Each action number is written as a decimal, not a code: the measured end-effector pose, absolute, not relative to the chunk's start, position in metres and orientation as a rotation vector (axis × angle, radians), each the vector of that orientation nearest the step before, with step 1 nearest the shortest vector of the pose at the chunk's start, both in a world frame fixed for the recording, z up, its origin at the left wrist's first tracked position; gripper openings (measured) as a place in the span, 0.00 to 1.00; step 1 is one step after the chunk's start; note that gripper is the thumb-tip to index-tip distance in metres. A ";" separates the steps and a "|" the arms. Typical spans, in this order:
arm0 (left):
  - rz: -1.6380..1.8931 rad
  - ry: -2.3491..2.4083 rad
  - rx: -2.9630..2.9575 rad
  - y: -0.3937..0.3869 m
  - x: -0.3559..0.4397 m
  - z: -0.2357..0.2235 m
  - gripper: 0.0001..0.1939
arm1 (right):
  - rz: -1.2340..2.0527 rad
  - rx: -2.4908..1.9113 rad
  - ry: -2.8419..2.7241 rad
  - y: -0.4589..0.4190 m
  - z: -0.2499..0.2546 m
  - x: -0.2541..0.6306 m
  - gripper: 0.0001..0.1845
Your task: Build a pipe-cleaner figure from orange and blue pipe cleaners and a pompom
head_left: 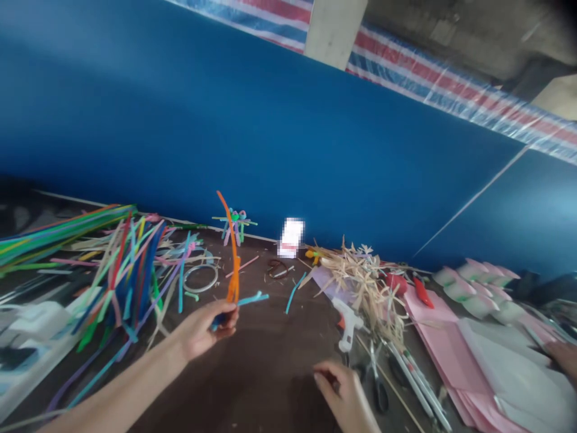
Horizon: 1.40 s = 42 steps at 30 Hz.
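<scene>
My left hand [211, 328] is closed around a small bundle of pipe cleaners. Bent orange pipe cleaners [234, 264] rise upward from its fingers, and a light blue pipe cleaner [252, 298] sticks out to the right. My right hand [340, 388] hovers low over the dark table, fingers curled with the thumb close to them and nothing visible between. Beside it lie black-handled scissors [376, 373] and, just beyond, a white glue gun [348, 325]. A loose blue pipe cleaner [295, 293] rests on the table between the hands.
Colourful pipe cleaners [130, 270] heap up at left near a white power strip [40, 367]. A small pipe-cleaner figure [234, 222] and a bright phone-like rectangle [291, 237] stand by the blue wall [270, 132]. Pink sheets [444, 349] lie right; another person's hand [563, 356] touches the edge there.
</scene>
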State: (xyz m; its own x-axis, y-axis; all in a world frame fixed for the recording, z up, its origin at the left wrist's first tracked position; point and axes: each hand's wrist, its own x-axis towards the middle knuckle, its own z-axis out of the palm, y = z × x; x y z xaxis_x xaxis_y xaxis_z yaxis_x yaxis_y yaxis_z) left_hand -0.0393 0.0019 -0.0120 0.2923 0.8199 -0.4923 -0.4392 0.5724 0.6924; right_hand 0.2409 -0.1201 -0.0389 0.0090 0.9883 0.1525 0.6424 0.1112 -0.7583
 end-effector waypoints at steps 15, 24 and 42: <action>0.537 0.820 0.514 -0.054 0.006 -0.030 0.06 | 0.535 -1.081 -1.861 -0.083 -0.006 0.167 0.18; 0.462 0.595 0.609 -0.059 0.003 -0.019 0.05 | 0.609 -0.938 -1.897 -0.084 0.003 0.169 0.12; 0.499 0.562 0.657 -0.055 0.000 -0.026 0.08 | 0.365 -1.011 -2.135 -0.096 0.024 0.167 0.12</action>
State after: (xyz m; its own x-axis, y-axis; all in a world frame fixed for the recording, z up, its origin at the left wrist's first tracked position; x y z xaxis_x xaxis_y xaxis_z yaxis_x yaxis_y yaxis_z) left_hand 0.0002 -0.0549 -0.0258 0.7404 0.5898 -0.3222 -0.2502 0.6869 0.6824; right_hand 0.1671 -0.0958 0.0243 -0.4213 0.7581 0.4978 0.5494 0.6501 -0.5250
